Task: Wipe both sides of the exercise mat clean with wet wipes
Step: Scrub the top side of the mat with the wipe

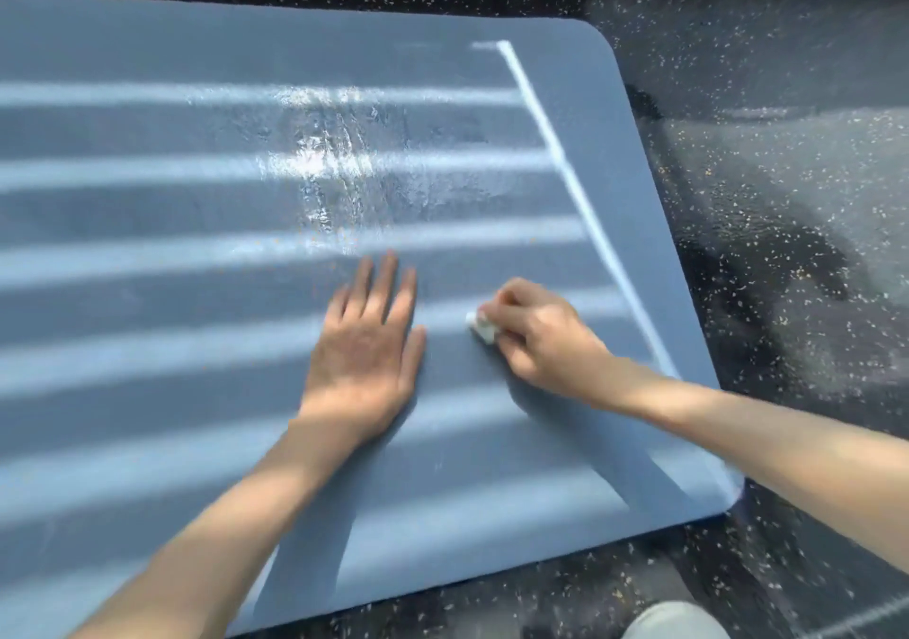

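As seen from the head camera, a blue exercise mat [172,392] is laid flat on a dark speckled floor [762,195]. Its right edge and two rounded right corners are in view, while its left part is cut off by the frame.

The left hand [366,343] is laid palm down on the mat near the middle of the view. Its fingers are straight and slightly spread, and nothing is held in it.

The right hand [536,338] is placed just beside it, nearer the mat's right edge, and the two hands are kept apart. Its fingers are curled round a small white wet wipe [483,327], which is pressed against the mat's surface. Only a part of the wipe is exposed, at the left side of the fingers.

A glossy wet patch [334,161] is seen on the mat beyond the left hand, farther from the person. The mat is crossed lengthwise by pale bands of sunlight [147,264], and a narrow bright line [580,195] is drawn diagonally near the right edge.

Both forearms [275,500] are bare, and shadows are cast by them on the mat. A knee [674,621] clad in pale fabric is seen at the lower edge, over the floor just beside the mat's near edge.
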Demonstrator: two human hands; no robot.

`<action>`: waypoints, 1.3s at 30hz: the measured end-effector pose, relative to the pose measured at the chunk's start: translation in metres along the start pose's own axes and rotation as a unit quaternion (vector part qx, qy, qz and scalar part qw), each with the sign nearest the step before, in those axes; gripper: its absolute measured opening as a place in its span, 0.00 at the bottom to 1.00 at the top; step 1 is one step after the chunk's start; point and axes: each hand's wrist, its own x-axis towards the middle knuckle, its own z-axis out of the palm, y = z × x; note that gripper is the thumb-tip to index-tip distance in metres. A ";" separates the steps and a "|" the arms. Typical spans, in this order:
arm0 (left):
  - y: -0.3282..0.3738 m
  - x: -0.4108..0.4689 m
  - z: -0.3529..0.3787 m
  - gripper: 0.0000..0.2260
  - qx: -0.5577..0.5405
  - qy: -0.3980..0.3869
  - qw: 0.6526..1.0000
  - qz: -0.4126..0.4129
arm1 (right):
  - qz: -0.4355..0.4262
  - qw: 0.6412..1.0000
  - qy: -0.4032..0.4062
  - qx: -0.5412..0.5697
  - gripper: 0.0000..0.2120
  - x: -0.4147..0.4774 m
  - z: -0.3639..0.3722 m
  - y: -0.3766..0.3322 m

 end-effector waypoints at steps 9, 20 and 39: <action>0.020 -0.048 0.004 0.25 0.029 0.013 0.999 -0.014 | -0.039 0.999 -0.033 0.016 0.10 -0.070 0.015 -0.026; 0.020 -0.048 0.003 0.25 -0.007 0.053 0.998 -0.016 | 0.050 0.998 0.023 0.027 0.06 -0.097 0.025 -0.040; 0.020 -0.048 0.003 0.26 -0.014 0.052 0.998 -0.014 | 0.042 0.999 -0.002 -0.003 0.17 -0.137 0.002 -0.011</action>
